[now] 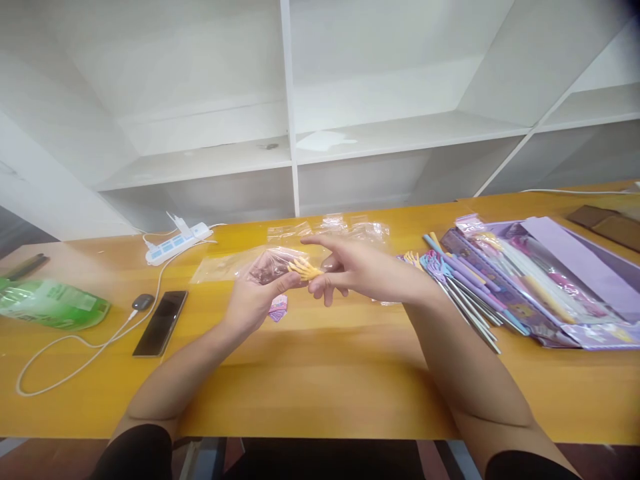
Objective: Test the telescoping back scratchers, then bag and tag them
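My left hand grips a small clear plastic bag above the yellow table, thumb and fingers pinched on its mouth. A small yellow comb-like piece sticks out of the bag. My right hand meets it from the right, index finger stretched out, thumb and other fingers curled at the yellow piece. A small pink-and-blue card lies on the table just under my left hand.
Several clear bags lie behind the hands. Purple and blue sticks and purple packets fill the right side. A phone, white cable, power strip and green pouch lie left. White shelves stand behind.
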Available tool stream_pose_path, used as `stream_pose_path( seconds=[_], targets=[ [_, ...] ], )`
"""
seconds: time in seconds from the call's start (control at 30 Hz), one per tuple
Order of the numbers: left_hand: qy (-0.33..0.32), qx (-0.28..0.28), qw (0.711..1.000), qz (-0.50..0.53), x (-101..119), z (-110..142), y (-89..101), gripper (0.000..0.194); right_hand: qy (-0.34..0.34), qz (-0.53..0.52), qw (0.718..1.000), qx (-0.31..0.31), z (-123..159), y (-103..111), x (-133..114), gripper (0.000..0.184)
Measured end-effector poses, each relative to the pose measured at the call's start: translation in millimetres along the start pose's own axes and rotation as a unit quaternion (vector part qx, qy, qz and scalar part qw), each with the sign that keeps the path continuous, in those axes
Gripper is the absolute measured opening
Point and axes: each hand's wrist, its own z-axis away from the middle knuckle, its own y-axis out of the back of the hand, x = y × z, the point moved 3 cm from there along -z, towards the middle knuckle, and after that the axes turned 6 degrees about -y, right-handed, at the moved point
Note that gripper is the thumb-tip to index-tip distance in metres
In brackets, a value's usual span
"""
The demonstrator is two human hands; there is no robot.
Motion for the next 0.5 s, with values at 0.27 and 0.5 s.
stream_pose_path(
  seconds=[0.27,0.5],
  targets=[
    [-0.105,0.065,0.992,-0.008,23.1,-13.3,7.8,0.030,-0.015,0.084,0.996,-0.008,-0.3,7.1,8.6,0.067],
    [-0.141,0.141,0.979,0.052,52.3,-29.4,37.4,0.040,0.065,0.161,0.975,0.140,14.3,41.3,9.1,0.052]
  ],
)
